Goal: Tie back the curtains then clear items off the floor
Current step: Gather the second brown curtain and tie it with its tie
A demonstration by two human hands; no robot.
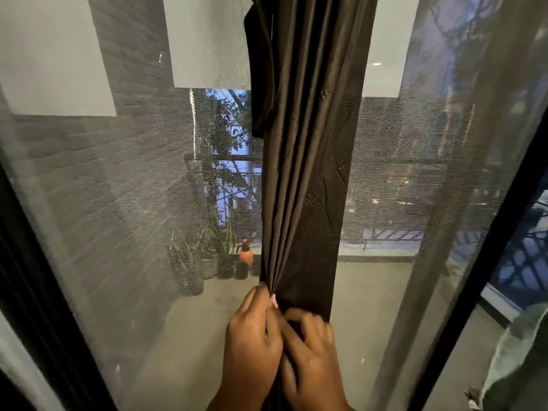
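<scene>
A dark brown curtain (pixel 308 161) hangs gathered into a narrow pleated column down the middle of the view, in front of a mesh screen window. A loose dark strip of fabric (pixel 261 84) dangles at its upper left edge. My left hand (pixel 252 345) grips the bunched pleats at the curtain's left side, fingers curled round the folds. My right hand (pixel 311 357) holds the curtain just beside it, fingers curled over the fabric's front. The lower part of the curtain is hidden behind both hands.
A mesh screen (pixel 133 203) covers the window; black frame bars run at the left (pixel 35 277) and right (pixel 486 277). Outside, potted plants (pixel 201 262) and an orange spray bottle (pixel 246 253) stand on a balcony. A sheer curtain (pixel 504 84) hangs at the right.
</scene>
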